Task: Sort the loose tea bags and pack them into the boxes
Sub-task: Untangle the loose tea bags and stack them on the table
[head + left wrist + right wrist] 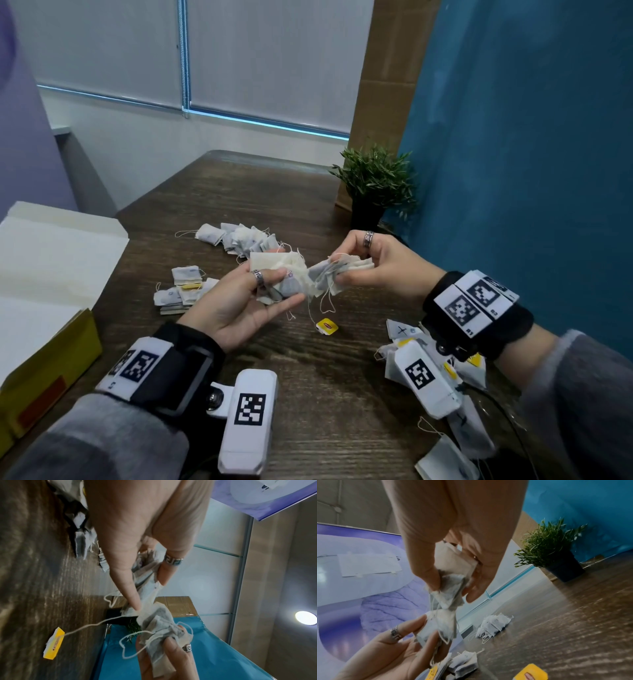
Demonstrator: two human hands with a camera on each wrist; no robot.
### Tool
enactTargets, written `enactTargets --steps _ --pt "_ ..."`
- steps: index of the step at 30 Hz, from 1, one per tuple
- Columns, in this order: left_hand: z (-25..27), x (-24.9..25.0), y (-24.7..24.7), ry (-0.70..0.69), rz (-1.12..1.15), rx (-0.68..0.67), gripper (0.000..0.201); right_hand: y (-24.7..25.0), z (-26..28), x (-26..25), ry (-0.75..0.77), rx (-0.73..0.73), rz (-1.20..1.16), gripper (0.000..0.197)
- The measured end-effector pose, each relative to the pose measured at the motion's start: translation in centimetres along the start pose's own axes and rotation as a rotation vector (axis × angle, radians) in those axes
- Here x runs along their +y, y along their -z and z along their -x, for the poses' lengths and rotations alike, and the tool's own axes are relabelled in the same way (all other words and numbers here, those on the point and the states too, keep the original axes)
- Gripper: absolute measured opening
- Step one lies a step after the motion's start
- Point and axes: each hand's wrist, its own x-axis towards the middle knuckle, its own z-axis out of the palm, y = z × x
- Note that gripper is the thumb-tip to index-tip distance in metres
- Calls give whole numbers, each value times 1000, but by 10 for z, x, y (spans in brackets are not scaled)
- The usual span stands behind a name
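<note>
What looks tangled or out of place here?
The tea bags held between the left hand and right hand are crumpled and knotted by their strings; one yellow tag dangles loose onto the table.

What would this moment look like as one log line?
left hand: grips tea bags | right hand: grips tangled bags | boxes: unfilled

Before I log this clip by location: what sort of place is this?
Probably an office or meeting room, not a kitchen. Signs: roller blinds over the window, a dark wood-grain table and a small potted plant by a teal partition. Both hands hold tea bags.
</note>
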Motion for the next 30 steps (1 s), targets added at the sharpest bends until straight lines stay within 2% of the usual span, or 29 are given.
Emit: enactTargets --steps 6,10,13,16,20,22,24,27,30 --pt "0 1 0 6 16 55 24 -2 -1 0 -13 110 -236 21" --pt "-1 1 2 7 -66 159 17 1 -1 3 -99 116 -404 20" --pt "-1 0 2 44 -116 178 11 5 -1 5 -188 114 -514 22" --pt "3 -3 -1 108 -200 114 12 7 -3 8 -250 99 -554 24" --pt "12 -8 -6 163 -322 -154 34 8 -4 12 -254 96 -617 22" --pt "14 -9 -8 184 -353 -234 36 7 -4 13 -254 91 -630 21" --pt "14 -9 -9 172 -348 -237 31 6 -3 15 -261 82 -639 21" --pt "14 -4 -8 92 -302 -172 30 7 1 21 -291 69 -660 21" --pt "13 0 -8 8 -256 -113 18 5 6 25 -348 17 -695 18"
